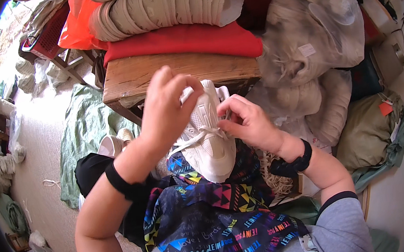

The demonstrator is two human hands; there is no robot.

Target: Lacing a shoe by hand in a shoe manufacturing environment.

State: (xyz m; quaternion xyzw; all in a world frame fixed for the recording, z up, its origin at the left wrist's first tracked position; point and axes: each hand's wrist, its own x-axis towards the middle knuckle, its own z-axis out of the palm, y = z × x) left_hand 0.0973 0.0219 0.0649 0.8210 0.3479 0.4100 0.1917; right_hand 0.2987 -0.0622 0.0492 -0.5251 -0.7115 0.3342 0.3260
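Note:
A white sneaker [213,149] lies on my lap with its toe toward me, over a dark, brightly patterned apron [213,220]. A white shoelace [191,140] crosses its front, and a loose part hangs out to the left. My left hand [168,105] is raised over the shoe's left side, fingers curled and closed in a pinch; what it holds, if anything, is too small to make out. Against the right edge of the lacing, my right hand [246,120] has thumb and forefinger pinched on the lace. The shoe's far end is partly behind my left hand.
Ahead stands a wooden bench [180,70] with a folded red cloth [182,45] and a stack of beige shoe pieces [167,9]. Clear plastic bags [311,27] crowd the right. A bundle of laces [279,177] lies beside my lap, and a green sheet [85,122] covers floor at left.

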